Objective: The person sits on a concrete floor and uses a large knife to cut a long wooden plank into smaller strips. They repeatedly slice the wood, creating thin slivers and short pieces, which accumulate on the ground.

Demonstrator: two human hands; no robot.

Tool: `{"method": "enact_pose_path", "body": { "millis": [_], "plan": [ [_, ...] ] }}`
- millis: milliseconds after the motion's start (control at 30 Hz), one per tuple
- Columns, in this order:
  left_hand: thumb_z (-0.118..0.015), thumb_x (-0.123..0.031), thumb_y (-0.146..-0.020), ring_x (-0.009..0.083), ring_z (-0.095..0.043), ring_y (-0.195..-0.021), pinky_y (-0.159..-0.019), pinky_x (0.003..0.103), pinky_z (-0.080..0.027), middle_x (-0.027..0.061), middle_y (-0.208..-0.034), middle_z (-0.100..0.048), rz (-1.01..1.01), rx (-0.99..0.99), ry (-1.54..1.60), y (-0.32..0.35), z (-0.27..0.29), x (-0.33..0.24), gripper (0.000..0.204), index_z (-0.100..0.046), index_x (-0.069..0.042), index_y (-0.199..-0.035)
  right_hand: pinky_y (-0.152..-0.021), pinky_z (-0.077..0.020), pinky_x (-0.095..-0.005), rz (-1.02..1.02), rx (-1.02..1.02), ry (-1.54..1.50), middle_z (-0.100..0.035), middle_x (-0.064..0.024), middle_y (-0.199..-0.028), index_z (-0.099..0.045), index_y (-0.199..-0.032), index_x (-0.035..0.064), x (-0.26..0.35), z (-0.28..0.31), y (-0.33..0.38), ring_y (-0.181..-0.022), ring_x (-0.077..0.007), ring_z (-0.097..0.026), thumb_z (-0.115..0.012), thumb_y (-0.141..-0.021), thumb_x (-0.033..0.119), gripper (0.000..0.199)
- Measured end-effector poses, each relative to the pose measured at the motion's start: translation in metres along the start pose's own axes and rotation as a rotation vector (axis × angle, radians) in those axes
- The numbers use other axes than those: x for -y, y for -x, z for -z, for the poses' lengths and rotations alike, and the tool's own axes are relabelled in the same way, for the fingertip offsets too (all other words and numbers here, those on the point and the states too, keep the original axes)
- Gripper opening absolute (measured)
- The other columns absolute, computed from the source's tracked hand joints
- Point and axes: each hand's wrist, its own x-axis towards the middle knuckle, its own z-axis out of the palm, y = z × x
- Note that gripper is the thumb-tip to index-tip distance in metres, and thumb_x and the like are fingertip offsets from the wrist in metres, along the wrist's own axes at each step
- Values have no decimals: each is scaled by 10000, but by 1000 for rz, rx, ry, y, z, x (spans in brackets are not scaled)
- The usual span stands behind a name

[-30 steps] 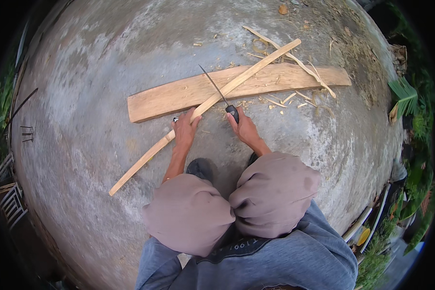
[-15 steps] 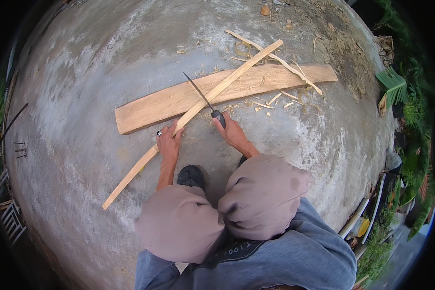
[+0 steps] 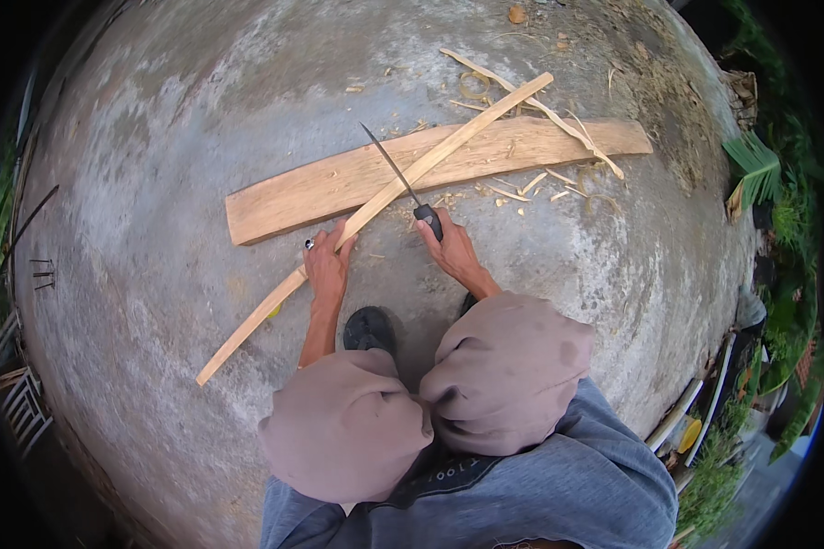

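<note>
My left hand (image 3: pixel 328 265) is closed round a long, narrow wooden strip (image 3: pixel 439 156), which slants from lower left to upper right. Under the strip's far half lies a wide wooden plank (image 3: pixel 288 201), flat on the ground. A knife (image 3: pixel 396 171) with a dark handle and a thin dark blade is gripped in my right hand (image 3: pixel 453 252). The blade points up and left and crosses the strip over the plank; whether its edge touches the wood, I cannot tell. A ring shows on a finger of my left hand.
A thin, crooked wood sliver (image 3: pixel 538 108) lies across the plank's far right part. Shavings (image 3: pixel 522 194) and a curled ring-like peel (image 3: pixel 474 85) are scattered on the concrete floor (image 3: pixel 156 183). Green plants (image 3: pixel 787 220) border the right side. My shoe (image 3: pixel 369 329) is close behind my hands.
The whole scene has shifted slightly to the right in view. My hands, the strip and the knife keep nearly the same places relative to the plank.
</note>
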Motion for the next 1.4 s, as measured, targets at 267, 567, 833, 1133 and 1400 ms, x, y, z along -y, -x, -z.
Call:
{"method": "enact_pose_path", "body": {
  "millis": [267, 567, 833, 1133, 1400],
  "plan": [
    [-769, -324, -925, 330, -629, -954, -878, 461, -439, 120, -944, -662, 6, 4, -11, -1, -3, 11, 429, -729, -167, -1322, -740, -527, -566, 39, -19, 21, -716, -306, -930, -548, -1269, 47, -6, -7, -1, -887, -521, -697, -606, -1047, 412, 432],
    [-780, -343, -911, 324, -627, -961, -897, 466, -429, 115, -954, -664, -19, -38, -20, -1, -11, 13, 452, -729, -172, -1326, -722, -534, -563, 0, -8, 54, -717, -295, -908, -541, -1237, 48, -5, -6, 1, -865, -509, -700, -601, -1050, 421, 422],
    [-793, -316, -905, 338, -623, -929, -899, 473, -426, 130, -941, -656, 6, -26, 37, 2, -13, 18, 421, -748, -160, -1294, -744, -534, -557, 6, -10, 58, -711, -299, -897, -539, -1215, 44, -7, -3, 5, -870, -512, -694, -588, -1052, 430, 422],
    [-764, -329, -933, 335, -641, -1008, -950, 489, -421, 119, -1014, -668, 50, 51, 10, -1, -1, 8, 435, -718, -175, -1338, -780, -524, -578, -34, 10, 27, -716, -308, -940, -542, -1275, 52, -10, -4, 5, -900, -528, -690, -552, -1050, 495, 497],
    [-791, -328, -900, 311, -622, -956, -878, 471, -408, 109, -940, -661, 19, -4, 27, 2, -2, 15, 460, -733, -155, -1322, -763, -520, -577, 6, -7, 76, -706, -312, -905, -540, -1255, 54, -12, -10, 8, -884, -535, -685, -538, -1064, 483, 470]
  ]
}}
